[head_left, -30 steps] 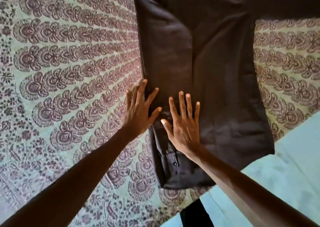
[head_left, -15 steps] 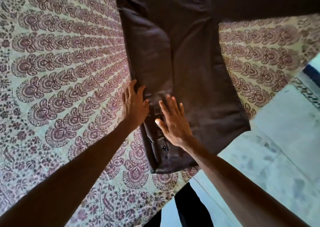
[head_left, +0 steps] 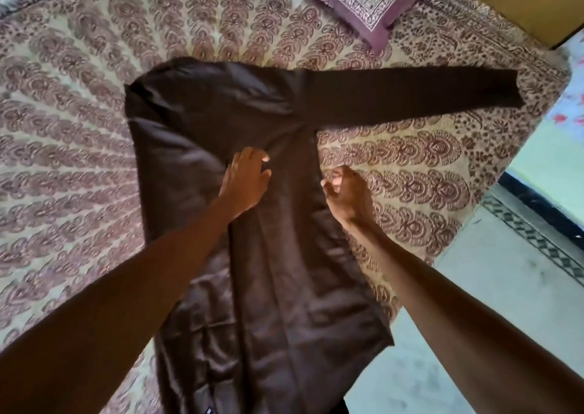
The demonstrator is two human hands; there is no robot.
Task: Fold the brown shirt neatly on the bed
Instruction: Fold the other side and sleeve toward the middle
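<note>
Fingers [head_left: 252, 160] of my left hand [head_left: 245, 181] lie spread and flat on the middle of the brown shirt [head_left: 196, 148], pinning it to the bed [head_left: 63, 160]. My right hand [head_left: 346, 189] curls narrow at the shirt's right edge, seemingly pinching it. I should keep the left hand firm while that side and sleeve [head_left: 410, 95] fold inward evenly.

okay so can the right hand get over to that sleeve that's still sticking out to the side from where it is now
Probably yes. The right hand sits at the brown shirt's right edge, and the outstretched sleeve lies flat just beyond it. Only bare bedspread lies between them. Its cuff end is farther and may need a lean.
</note>
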